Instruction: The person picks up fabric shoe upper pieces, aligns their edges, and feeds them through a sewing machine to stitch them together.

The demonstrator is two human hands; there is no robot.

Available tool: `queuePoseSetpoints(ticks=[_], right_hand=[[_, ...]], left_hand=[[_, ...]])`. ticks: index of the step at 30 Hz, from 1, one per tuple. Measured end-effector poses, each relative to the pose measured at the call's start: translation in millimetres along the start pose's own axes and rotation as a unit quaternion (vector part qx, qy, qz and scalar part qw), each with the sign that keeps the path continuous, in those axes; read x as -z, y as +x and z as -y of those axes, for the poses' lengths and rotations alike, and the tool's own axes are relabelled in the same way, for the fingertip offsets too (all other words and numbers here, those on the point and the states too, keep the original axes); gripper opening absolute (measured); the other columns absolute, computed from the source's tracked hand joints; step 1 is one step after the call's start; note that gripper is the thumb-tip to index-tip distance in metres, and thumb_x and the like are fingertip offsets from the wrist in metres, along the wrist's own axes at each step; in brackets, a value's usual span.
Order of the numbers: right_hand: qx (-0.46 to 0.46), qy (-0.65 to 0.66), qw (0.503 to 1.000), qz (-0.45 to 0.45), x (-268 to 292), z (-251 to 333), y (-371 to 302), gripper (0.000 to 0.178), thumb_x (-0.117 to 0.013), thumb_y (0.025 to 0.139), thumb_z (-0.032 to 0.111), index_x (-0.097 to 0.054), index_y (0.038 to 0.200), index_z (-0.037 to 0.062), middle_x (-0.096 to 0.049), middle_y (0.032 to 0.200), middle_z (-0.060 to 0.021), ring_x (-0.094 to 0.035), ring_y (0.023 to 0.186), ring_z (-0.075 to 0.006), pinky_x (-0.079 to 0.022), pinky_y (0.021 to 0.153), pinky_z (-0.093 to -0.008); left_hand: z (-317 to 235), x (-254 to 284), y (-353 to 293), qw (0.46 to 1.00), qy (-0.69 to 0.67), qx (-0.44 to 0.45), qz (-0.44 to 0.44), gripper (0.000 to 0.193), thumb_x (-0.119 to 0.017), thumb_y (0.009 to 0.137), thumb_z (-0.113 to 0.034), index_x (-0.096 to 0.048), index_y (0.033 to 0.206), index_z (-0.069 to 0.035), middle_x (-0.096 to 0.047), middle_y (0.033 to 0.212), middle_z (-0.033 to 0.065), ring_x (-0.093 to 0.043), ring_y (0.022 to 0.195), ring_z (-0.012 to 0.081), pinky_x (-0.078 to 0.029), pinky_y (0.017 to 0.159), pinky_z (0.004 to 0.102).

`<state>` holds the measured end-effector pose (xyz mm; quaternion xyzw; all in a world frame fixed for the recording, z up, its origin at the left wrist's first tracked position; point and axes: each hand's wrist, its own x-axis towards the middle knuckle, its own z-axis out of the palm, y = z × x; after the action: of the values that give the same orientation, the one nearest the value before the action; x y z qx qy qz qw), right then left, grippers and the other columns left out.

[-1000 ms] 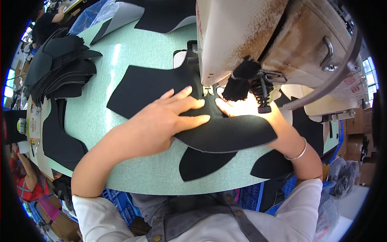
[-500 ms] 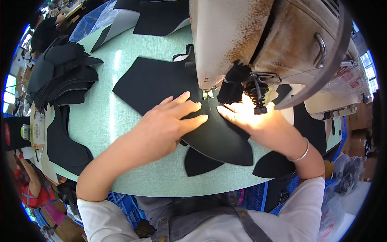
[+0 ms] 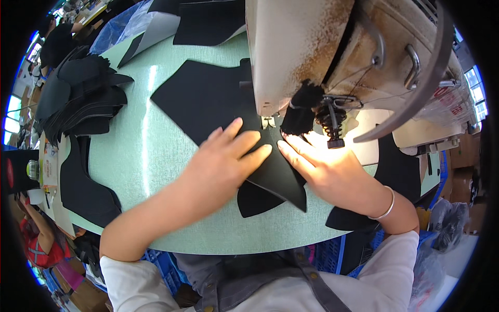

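A large black sheet of material (image 3: 208, 101) lies beneath the presser foot (image 3: 268, 122) of a worn, cream-coloured sewing machine (image 3: 291, 62). My left hand (image 3: 223, 161) rests on it with fingers spread, left of the foot. On the other side, my right hand (image 3: 325, 166) lies palm down, fingers stretched toward the foot at the sheet's right edge, under a bright lamp glow. Part of another black piece (image 3: 254, 200) shows beneath the sheet's near end. The needle is too small to make out.
Stacked black cut pieces (image 3: 83, 99) stand at the left of the pale green table (image 3: 125, 182). Further black pieces lie at the left edge (image 3: 86, 177) and right side (image 3: 397, 171). A curved metal lever (image 3: 431, 88) juts from the machine. Blue crates (image 3: 327, 255) are below.
The black sheet has turned and slid away from me under the foot, its near tip swinging left. My left hand moved slightly right. The lever loop on the machine has come into view.
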<state>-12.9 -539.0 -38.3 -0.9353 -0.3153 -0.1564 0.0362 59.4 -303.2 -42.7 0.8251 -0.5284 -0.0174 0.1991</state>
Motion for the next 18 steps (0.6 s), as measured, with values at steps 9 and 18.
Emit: queuePoseSetpoints(ticks=[9, 18], right_hand=[[-0.133, 0.044, 0.937, 0.321, 15, -43, 13, 0.014, -0.066, 0.08, 0.011, -0.068, 0.092, 0.0051, -0.068, 0.09, -0.0095, -0.062, 0.071, -0.026, -0.048, 0.067, -0.0386], [-0.033, -0.023, 0.992, 0.122, -5, 0, -10, 0.062, -0.064, 0.068, 0.003, -0.062, 0.13, 0.0092, -0.066, 0.122, -0.0126, -0.066, 0.101, -0.0275, -0.054, 0.085, -0.0378]], left_hand=[[33, 20, 16, 0.993, -0.082, 0.017, 0.077, 0.054, -0.059, 0.072, 0.015, -0.069, 0.119, -0.011, -0.057, 0.131, 0.0112, -0.044, 0.137, 0.0359, -0.037, 0.115, 0.0506], [3, 4, 6, 1.0, -0.023, 0.011, 0.014, 0.051, -0.066, 0.074, 0.002, -0.063, 0.123, -0.01, -0.057, 0.127, 0.0109, -0.048, 0.132, 0.0361, -0.042, 0.108, 0.0496]])
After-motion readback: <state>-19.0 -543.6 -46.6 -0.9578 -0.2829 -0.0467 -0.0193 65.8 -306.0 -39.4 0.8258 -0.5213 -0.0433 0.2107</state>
